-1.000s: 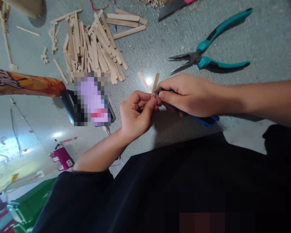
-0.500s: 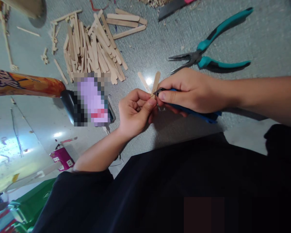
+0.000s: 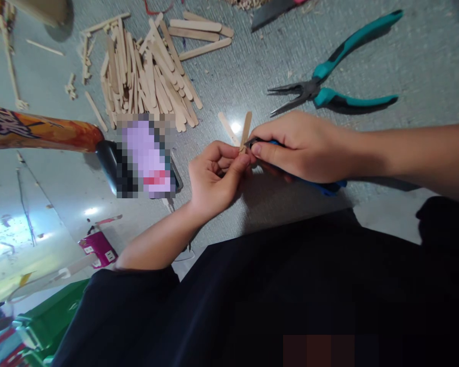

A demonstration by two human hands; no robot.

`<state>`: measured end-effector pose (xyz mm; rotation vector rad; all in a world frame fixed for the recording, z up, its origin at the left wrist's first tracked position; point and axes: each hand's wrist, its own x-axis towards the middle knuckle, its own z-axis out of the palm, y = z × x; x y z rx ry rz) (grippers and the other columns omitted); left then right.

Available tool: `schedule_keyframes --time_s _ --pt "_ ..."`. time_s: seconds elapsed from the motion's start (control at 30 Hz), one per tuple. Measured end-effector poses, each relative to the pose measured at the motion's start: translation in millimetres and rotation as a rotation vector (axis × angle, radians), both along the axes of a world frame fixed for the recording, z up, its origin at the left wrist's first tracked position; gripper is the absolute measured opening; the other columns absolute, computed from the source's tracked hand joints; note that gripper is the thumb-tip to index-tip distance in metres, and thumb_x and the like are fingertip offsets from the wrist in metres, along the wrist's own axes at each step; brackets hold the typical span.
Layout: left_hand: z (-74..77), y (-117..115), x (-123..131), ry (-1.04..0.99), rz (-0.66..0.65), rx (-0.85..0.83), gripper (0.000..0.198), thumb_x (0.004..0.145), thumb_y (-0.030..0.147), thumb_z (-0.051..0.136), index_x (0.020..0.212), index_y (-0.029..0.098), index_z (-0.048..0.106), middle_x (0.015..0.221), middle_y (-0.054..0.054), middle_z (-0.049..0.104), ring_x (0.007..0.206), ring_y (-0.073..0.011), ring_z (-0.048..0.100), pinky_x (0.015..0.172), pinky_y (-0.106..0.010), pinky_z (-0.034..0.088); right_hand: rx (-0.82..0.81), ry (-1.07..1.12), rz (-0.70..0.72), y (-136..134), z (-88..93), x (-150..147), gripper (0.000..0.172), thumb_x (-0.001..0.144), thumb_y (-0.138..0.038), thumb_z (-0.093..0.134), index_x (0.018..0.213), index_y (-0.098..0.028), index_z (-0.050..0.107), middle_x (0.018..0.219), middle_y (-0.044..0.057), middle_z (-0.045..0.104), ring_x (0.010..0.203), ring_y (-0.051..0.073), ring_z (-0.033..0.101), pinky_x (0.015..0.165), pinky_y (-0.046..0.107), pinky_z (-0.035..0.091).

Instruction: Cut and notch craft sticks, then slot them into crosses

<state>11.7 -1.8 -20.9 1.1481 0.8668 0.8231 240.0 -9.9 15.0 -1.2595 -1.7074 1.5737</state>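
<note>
My left hand [image 3: 218, 176] pinches the lower end of a wooden craft stick [image 3: 247, 126] between thumb and forefinger. A second craft stick [image 3: 228, 127] slants up beside it; whether that one is held or lies on the table, I cannot tell. My right hand [image 3: 300, 148] is closed around blue-handled cutting pliers [image 3: 331, 187]. Their dark jaws meet the held stick just above my left thumb, and my fingers hide most of the handles. Beyond my right hand, long-nose pliers [image 3: 309, 89] with teal handles lie spread on the table.
A pile of craft sticks [image 3: 149, 76] lies at the upper left. Nearer are a partly blurred phone [image 3: 147, 158] and an orange can [image 3: 42, 127] with a black cap. A dark blade [image 3: 271, 15] lies at the top, a purple power strip [image 3: 98, 248] at the lower left.
Both hands stay at the same stick with the same grips. The cutting pliers' handles have shifted slightly, and the whole view has moved a little.
</note>
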Motion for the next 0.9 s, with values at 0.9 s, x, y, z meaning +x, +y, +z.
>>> schedule_keyframes --time_s 0.9 --pt "-7.5 3 0 -0.016 0.003 -0.087 0.053 0.094 0.062 0.107 0.107 0.024 0.071 0.079 0.001 0.087 0.061 -0.0142 0.082 0.048 -0.021 0.056 0.106 0.006 0.13 15 -16.5 9 0.034 0.118 -0.027 0.073 0.085 -0.021 0.069 0.064 -0.005 0.066 0.056 0.011 0.054 0.058 0.028 0.037"
